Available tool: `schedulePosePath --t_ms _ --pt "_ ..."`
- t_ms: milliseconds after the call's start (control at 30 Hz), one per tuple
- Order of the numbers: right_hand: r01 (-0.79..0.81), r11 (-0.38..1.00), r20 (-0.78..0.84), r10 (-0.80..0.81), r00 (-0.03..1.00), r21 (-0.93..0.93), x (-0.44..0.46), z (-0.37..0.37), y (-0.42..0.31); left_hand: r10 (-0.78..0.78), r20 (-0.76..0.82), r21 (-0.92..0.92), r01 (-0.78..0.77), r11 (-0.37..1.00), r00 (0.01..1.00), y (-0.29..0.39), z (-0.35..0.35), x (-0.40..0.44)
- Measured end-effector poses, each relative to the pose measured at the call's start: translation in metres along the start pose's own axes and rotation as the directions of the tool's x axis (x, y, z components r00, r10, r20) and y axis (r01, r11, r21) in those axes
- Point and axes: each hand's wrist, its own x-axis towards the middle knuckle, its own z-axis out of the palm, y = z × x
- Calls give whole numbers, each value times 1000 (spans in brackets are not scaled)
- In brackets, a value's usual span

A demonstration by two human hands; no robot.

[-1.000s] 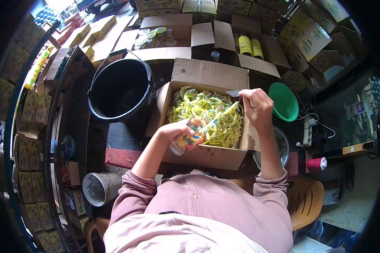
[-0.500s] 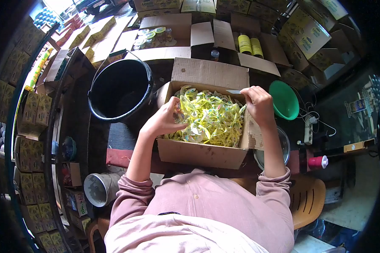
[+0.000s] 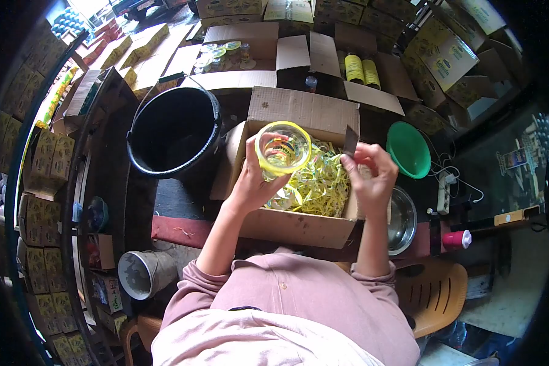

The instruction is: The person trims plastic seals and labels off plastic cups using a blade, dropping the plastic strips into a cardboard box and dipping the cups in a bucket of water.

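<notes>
Left hand [image 3: 248,187]: our fingers clamp the yellow-rimmed cup [image 3: 285,156].
Right hand [image 3: 374,178]: our fingers pinch the blade [image 3: 351,139].
Blade angle: we best aim clear of skin.

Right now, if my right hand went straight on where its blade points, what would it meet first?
Probably the far flap of the carton: the blade in your right hand points away from you towards it. Depth is unclear, so it might pass above.

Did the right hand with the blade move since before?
Yes. Measured against the open cardboard box, the right hand has come nearer the person's body, along the box's right side, still holding the blade.
</notes>
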Motion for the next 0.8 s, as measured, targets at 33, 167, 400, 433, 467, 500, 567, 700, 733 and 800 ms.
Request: schedulePosePath --t_ms 33,167,400,433,467,500,567,700,733,800 --pt "-12 1000 -27 12 1000 15 -8 5 -4 21 -15 36 -21 999 1000 5 2 2" --pt "-2 998 -94 8 996 65 -31 24 -11 58 -32 35 -57 998 998 11 9 0" --pt "101 995 -135 -97 986 26 -46 34 -22 139 -59 119 -131 984 989 20 11 -8" --pt "101 995 -138 -98 986 18 -47 35 -23 122 -55 122 -115 986 991 21 11 -9" --pt "102 995 -141 -99 985 10 -48 36 -25 105 -52 126 -98 987 993 22 10 -10" --pt "102 995 -143 -101 985 3 -49 37 -26 86 -48 122 -79 989 995 22 10 -11" --pt "127 992 -142 -126 982 -2 -51 39 -25 45 -37 113 -41 993 998 21 9 -12" --pt "171 985 -160 -171 972 -11 -52 42 -26 44 -51 148 -36 988 998 22 10 -14" --pt "172 985 -157 -173 972 -15 -52 42 -27 38 -50 124 -31 992 998 21 10 -14" --pt "174 985 -151 -175 973 -22 -51 42 -29 22 -48 96 -18 995 999 20 10 -14"
